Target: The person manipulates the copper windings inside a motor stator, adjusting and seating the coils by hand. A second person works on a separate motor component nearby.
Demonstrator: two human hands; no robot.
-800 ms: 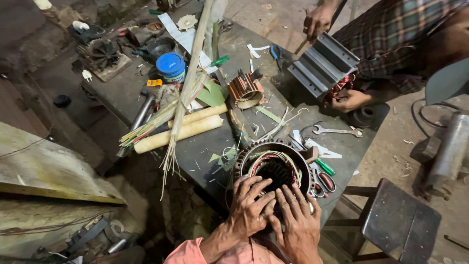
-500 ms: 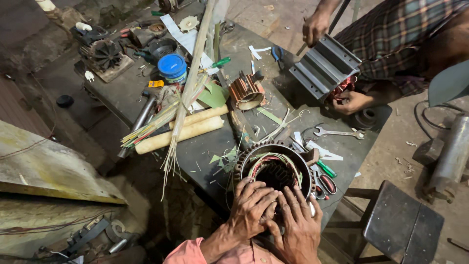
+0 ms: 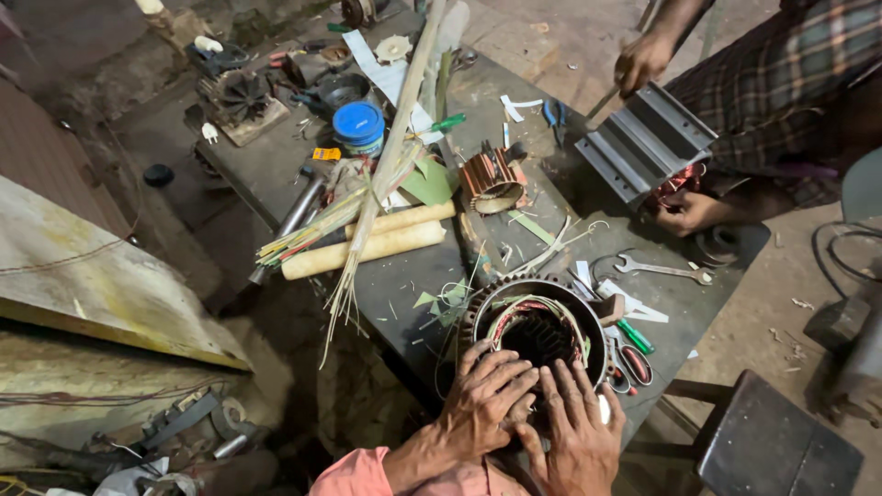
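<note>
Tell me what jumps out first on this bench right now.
Both hands, left hand and right hand, press on the near rim of a round motor stator at the table's near edge. Mid-table lie cream rolled tubes, and beyond them a blue-lidded tin. Another person's hand holds a finned grey housing at far right.

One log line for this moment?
left hand: on motor stator rim | right hand: on rim too | nearby: spanner, another person's hands on finned housing

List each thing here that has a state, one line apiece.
Motor stator: lying open-end up, windings showing.
Left hand: spread on the stator rim.
Right hand: flat on the stator rim.
Blue-lidded tin: lid on.
Spanner: lying flat.
Finned housing: tilted, held by another person.
</note>
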